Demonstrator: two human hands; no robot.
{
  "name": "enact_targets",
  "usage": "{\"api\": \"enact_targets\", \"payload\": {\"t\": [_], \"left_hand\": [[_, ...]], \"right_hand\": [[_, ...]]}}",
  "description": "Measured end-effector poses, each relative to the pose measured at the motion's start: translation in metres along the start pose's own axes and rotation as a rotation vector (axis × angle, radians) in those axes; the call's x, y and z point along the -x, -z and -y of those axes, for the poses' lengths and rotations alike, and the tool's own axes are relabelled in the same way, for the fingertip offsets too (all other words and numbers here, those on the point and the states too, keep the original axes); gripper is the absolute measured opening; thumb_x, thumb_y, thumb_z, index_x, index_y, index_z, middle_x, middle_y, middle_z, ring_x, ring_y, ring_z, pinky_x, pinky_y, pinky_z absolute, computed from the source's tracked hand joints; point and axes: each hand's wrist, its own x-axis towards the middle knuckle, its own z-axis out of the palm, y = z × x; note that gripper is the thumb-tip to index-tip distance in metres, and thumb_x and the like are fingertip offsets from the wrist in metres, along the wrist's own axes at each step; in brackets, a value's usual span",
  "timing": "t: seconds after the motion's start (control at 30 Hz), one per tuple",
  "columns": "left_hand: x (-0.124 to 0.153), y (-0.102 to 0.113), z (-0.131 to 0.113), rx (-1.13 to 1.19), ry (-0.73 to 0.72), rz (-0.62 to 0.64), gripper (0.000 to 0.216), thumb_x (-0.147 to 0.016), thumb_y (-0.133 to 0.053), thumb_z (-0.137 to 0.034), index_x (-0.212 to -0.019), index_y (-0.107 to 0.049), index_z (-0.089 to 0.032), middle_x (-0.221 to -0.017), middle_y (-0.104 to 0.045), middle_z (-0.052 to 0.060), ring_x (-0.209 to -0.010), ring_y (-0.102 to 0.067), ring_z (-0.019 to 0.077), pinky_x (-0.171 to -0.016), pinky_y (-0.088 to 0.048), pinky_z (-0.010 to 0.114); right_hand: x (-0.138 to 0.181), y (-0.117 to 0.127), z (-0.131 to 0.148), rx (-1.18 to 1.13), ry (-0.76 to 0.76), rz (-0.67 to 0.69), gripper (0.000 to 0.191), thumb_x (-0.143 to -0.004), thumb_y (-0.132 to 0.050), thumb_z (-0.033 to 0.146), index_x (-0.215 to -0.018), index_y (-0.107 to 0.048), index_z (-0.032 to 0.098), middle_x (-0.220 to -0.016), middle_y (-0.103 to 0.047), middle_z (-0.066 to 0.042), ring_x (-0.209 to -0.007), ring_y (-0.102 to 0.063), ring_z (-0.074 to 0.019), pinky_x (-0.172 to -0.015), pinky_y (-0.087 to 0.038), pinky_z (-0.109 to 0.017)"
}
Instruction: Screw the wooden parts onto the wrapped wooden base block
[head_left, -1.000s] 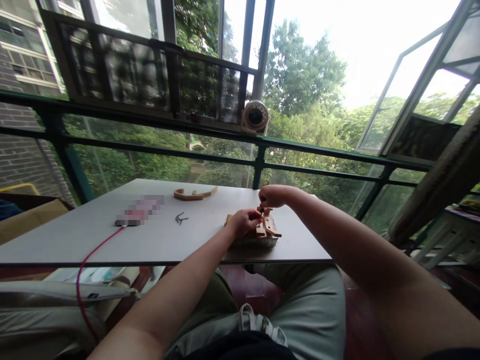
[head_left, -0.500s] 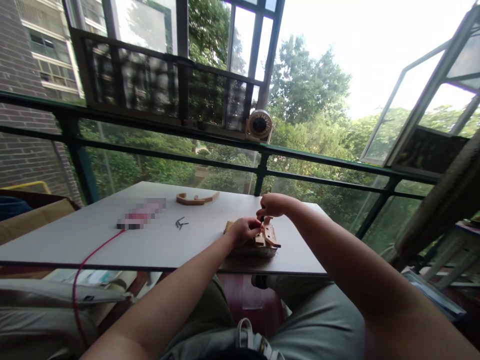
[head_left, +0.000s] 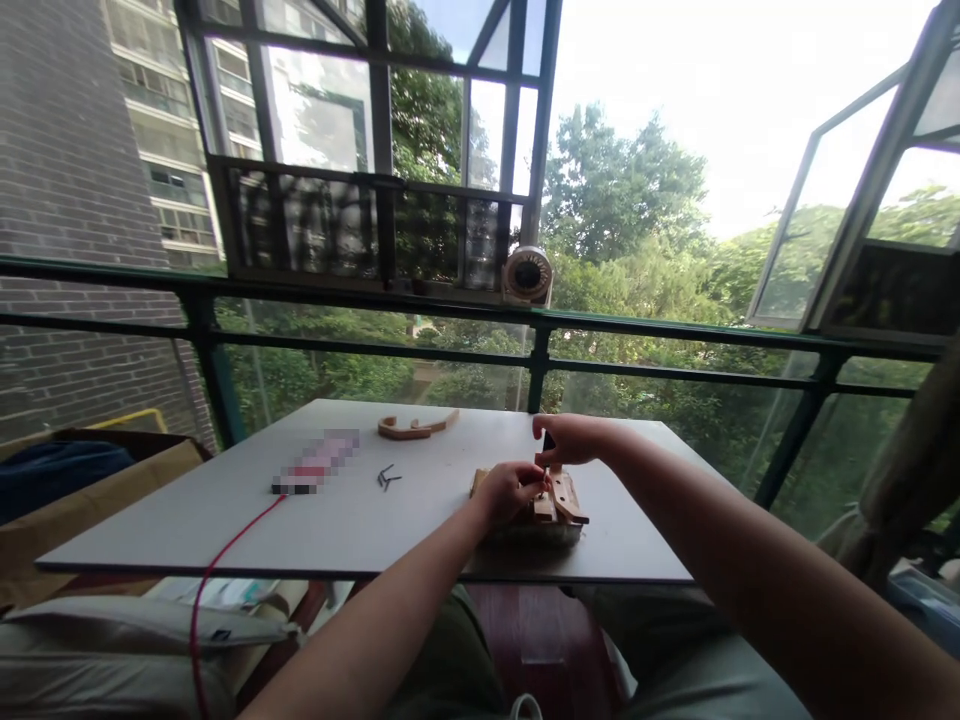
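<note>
A wooden assembly (head_left: 564, 492) of light, drilled pieces lies near the front edge of the table, on a darker block-like base (head_left: 532, 537). My right hand (head_left: 576, 438) is closed around the black handle of a screwdriver (head_left: 548, 442), held upright over the wood. Low beside its tip, my left hand (head_left: 508, 492) rests on the left side of the assembly with fingers pinched together. Whatever sits between those fingertips is too small to make out. My left hand covers part of the wooden pieces.
Curved wooden pieces (head_left: 405, 430) lie at the back of the white table (head_left: 225, 515). Several dark thin pieces (head_left: 388, 478) are left of my hands. Further left is a blurred-out object (head_left: 315, 465) with a red cable (head_left: 225, 550). A round fan (head_left: 528, 275) sits by the railing.
The view has tilted up and turned slightly left, so everything sits lower and further right. My right hand has shifted its grip a little, showing more of the black handle. My left hand stays put.
</note>
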Motion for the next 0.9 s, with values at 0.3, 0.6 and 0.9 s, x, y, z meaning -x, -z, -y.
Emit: {"api": "enact_targets", "payload": {"t": [0.3, 0.6, 0.9], "left_hand": [[0.000, -0.004, 0.004, -0.025, -0.011, 0.047, 0.023, -0.083, -0.052, -0.030, -0.091, -0.072, -0.022, -0.087, -0.073, 0.000, -0.077, -0.065, 0.0153, -0.076, -0.050, 0.025], [0.000, -0.005, 0.007, -0.027, -0.061, 0.062, 0.024, -0.084, -0.053, -0.032, -0.095, -0.072, -0.023, -0.091, -0.073, 0.000, -0.079, -0.065, 0.0151, -0.077, -0.049, 0.024], [-0.001, -0.013, 0.016, 0.085, -0.031, 0.049, 0.031, -0.083, -0.054, -0.038, -0.102, -0.072, -0.020, -0.094, -0.072, 0.003, -0.085, -0.064, 0.0161, -0.080, -0.048, 0.025]], "right_hand": [[-0.008, 0.022, 0.009, 0.007, -0.043, 0.249, 0.022, -0.077, -0.061, 0.028, -0.093, -0.068, 0.013, -0.077, -0.068, -0.006, -0.060, -0.058, -0.0126, -0.055, -0.041, -0.025], [-0.008, 0.020, 0.015, 0.165, -0.138, 0.238, 0.040, -0.081, -0.059, 0.045, -0.090, -0.070, 0.008, -0.070, -0.067, -0.009, -0.055, -0.057, -0.0154, -0.056, -0.040, -0.028], [-0.019, 0.008, 0.008, 0.230, -0.102, 0.174, 0.049, -0.082, -0.052, 0.053, -0.088, -0.072, 0.008, -0.082, -0.068, -0.013, -0.070, -0.061, -0.0216, -0.060, -0.041, -0.031]]}}
